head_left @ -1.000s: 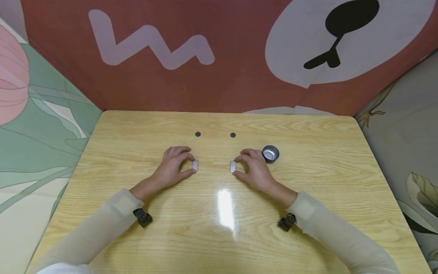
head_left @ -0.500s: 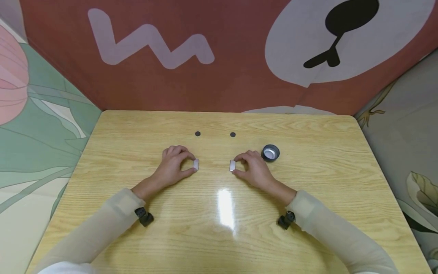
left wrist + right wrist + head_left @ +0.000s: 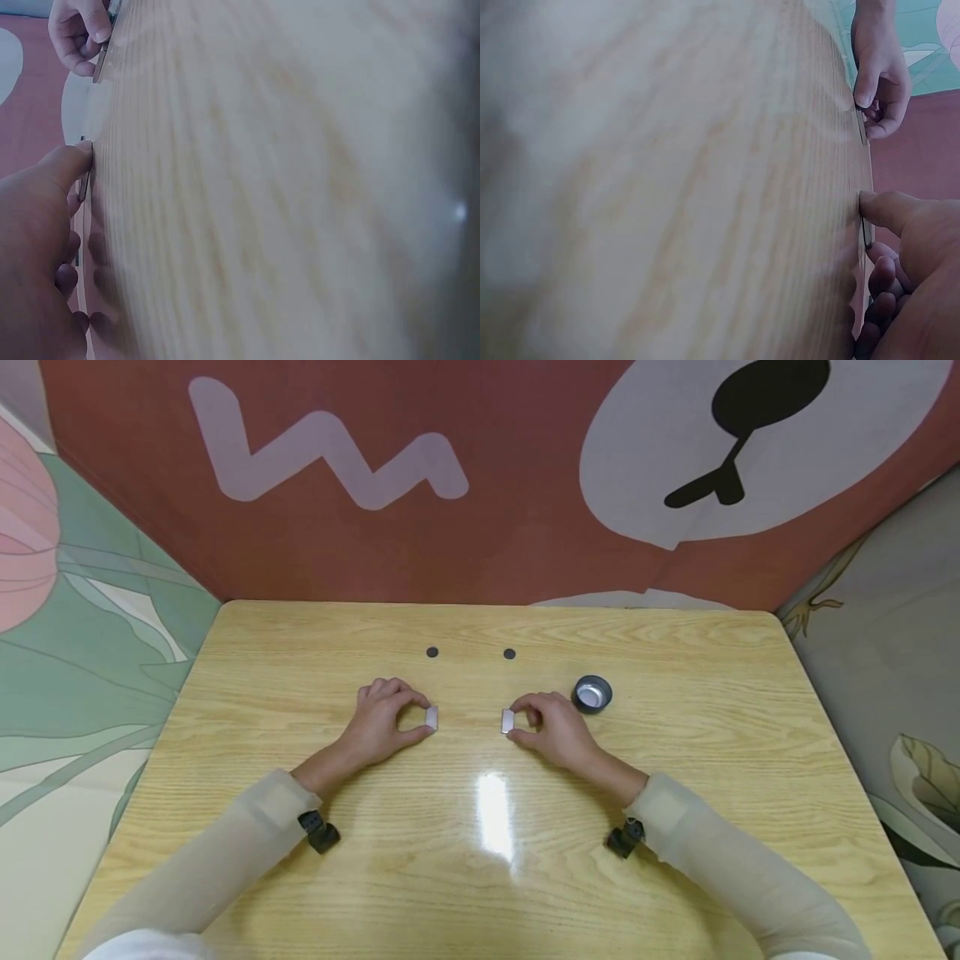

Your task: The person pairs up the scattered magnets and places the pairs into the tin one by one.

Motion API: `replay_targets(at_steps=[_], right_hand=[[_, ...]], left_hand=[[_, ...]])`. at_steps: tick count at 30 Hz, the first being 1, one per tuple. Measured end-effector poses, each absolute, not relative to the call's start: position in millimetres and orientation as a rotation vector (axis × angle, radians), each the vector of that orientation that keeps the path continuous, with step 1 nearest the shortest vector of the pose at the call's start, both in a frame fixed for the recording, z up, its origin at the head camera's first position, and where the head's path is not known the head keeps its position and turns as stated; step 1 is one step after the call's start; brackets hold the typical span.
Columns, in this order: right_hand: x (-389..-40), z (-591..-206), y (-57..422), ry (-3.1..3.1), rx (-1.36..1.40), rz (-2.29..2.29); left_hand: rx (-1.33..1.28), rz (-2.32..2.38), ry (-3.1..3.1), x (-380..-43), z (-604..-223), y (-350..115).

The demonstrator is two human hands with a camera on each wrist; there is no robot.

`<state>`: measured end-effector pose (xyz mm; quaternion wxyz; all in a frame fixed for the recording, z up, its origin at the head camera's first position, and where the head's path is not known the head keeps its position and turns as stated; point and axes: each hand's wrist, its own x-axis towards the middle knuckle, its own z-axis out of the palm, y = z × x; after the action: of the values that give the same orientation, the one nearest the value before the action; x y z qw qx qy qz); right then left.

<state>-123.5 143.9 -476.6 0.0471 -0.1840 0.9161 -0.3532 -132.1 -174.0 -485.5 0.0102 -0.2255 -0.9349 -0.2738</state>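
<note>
My left hand (image 3: 377,723) pinches a small silvery-white rectangular plate (image 3: 431,719) by its two short ends, between thumb and finger. Facing it, my right hand (image 3: 557,732) pinches a second plate (image 3: 507,721) of the same look in the same way. The two plates are apart, with a strip of bare wood between them. Seen edge-on in the left wrist view, the left plate (image 3: 85,180) is thin and lies low along the table surface. The right wrist view shows the right plate (image 3: 866,231) just as low; whether either touches the wood I cannot tell.
A small round dark bowl (image 3: 592,694) with a shiny inside stands just beyond my right hand. Two dark round discs (image 3: 432,652) lie farther back, side by side with a gap. The wooden table (image 3: 480,910) meets a printed red wall (image 3: 517,552) at the back.
Both hands have drawn slightly closer together with their plates, so the gap between the plates is narrower. The bowl and discs keep their places.
</note>
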Motion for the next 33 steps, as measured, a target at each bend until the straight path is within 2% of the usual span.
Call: replay_targets(at_steps=[33], right_hand=[[-134.8,-470.0,131.3,2.866,-0.682,-0.879]], left_hand=[[-0.738,-0.837,-2.899,-137.2,-485.3,-159.5]])
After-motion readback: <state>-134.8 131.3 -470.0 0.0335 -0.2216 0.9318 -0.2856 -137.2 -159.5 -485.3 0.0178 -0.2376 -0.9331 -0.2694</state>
